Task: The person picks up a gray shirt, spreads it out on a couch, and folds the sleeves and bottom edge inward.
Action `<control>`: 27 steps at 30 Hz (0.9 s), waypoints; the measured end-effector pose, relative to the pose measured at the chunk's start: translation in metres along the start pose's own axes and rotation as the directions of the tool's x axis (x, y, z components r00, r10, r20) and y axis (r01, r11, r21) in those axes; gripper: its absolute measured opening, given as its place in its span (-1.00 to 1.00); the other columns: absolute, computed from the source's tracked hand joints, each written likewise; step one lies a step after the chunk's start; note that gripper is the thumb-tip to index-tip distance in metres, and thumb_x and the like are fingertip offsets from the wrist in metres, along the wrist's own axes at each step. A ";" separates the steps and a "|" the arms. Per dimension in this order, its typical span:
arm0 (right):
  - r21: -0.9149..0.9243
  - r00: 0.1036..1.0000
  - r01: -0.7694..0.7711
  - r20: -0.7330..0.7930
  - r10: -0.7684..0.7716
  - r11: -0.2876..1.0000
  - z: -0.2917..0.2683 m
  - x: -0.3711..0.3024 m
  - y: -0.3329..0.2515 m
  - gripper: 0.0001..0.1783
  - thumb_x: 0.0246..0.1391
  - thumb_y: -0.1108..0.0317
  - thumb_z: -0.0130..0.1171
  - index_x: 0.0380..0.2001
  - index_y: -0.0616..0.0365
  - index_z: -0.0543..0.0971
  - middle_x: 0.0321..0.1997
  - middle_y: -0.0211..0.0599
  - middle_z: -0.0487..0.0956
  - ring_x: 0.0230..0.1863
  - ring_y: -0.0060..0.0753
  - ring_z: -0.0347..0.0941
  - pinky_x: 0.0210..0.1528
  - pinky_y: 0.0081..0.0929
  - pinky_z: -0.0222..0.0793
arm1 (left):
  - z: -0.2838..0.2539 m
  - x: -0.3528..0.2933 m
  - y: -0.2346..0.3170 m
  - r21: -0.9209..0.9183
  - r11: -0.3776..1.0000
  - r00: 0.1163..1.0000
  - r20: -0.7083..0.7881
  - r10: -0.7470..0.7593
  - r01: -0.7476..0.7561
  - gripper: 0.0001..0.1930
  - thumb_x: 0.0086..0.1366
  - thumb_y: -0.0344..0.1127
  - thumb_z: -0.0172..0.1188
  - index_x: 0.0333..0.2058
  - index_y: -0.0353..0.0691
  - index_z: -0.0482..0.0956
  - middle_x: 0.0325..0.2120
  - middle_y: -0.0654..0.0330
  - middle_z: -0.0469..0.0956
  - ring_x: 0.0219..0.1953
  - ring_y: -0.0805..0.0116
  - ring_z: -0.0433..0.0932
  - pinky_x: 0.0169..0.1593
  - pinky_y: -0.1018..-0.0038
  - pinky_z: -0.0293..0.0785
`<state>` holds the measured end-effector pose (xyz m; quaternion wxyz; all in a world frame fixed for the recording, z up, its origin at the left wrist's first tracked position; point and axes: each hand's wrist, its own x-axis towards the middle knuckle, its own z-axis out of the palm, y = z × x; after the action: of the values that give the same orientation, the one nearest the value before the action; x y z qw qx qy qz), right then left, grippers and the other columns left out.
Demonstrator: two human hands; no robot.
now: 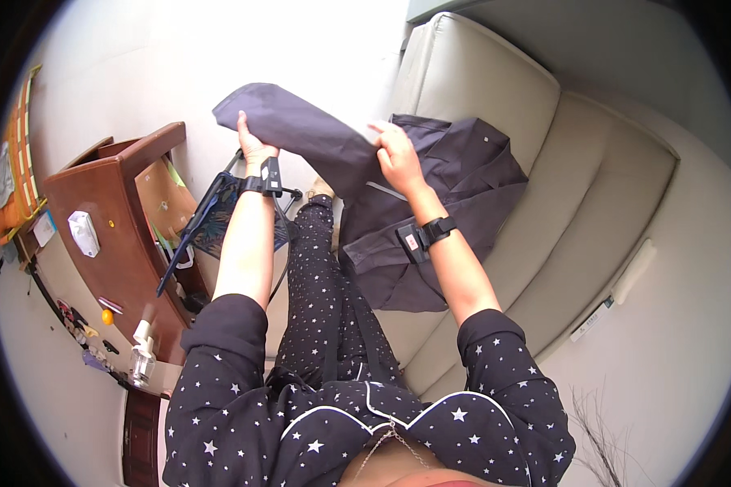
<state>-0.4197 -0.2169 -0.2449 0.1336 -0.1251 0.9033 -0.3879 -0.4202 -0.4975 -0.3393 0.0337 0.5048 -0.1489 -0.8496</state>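
Observation:
A dark grey jacket (475,178) lies spread over the pale sofa, its collar end toward the far side. One sleeve (296,122) is lifted off it and stretched out to the left over the floor. My left hand (257,149) grips that sleeve's lower edge near its far-left end; the thumb shows in front, and the cloth hides the fingers. Closer to the body of the jacket, my right hand (398,161) pinches the sleeve's upper edge, fingers curled. Each wrist wears a black strap with a small box.
The beige sofa (601,162) fills the right side. On the left stands a brown wooden table (97,203) bearing a white tissue pack (84,234), an orange ball-like object (107,316) and a clear bottle (142,361). A folding stool (219,215) stands between table and my legs.

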 end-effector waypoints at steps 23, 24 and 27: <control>0.531 0.814 -0.580 0.339 0.472 0.618 0.016 -0.122 -0.073 -0.55 0.18 0.06 -0.16 -0.03 0.15 0.37 -0.24 -0.28 0.54 -0.26 -0.49 0.47 -0.26 -0.50 0.39 | -0.020 -0.230 0.012 0.553 0.364 0.596 0.803 0.007 -0.750 -0.52 0.15 -0.47 0.09 0.09 -0.18 0.32 0.28 0.04 -0.24 0.30 0.25 -0.16 0.26 0.42 -0.11; 0.628 0.808 -0.584 0.394 0.437 0.514 0.001 -0.133 -0.080 -0.51 0.19 0.00 -0.21 0.01 0.14 0.34 -0.18 -0.27 0.52 -0.24 -0.45 0.47 -0.26 -0.46 0.40 | -0.024 -0.249 -0.007 0.509 0.239 0.503 0.860 -0.089 -0.827 -0.52 0.06 -0.58 0.02 0.01 -0.12 0.43 0.28 -0.02 -0.31 0.31 0.16 -0.19 0.26 0.38 -0.14; 0.850 0.852 -0.469 0.366 0.375 0.238 -0.049 -0.198 -0.102 -0.33 0.17 -0.17 -0.30 0.11 0.14 0.26 0.04 -0.25 0.40 -0.03 -0.35 0.38 -0.02 -0.35 0.36 | -0.021 -0.329 -0.064 0.379 0.176 0.304 0.888 -0.345 -0.908 -0.31 -0.16 -0.68 -0.12 -0.01 0.07 0.48 0.27 -0.12 -0.30 0.31 0.01 -0.23 0.27 0.22 -0.18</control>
<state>-0.2391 -0.1871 -0.1090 0.3171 0.2023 0.5219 -0.7656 -0.2354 -0.3732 -0.0879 -0.1414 -0.1914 -0.7292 -0.6416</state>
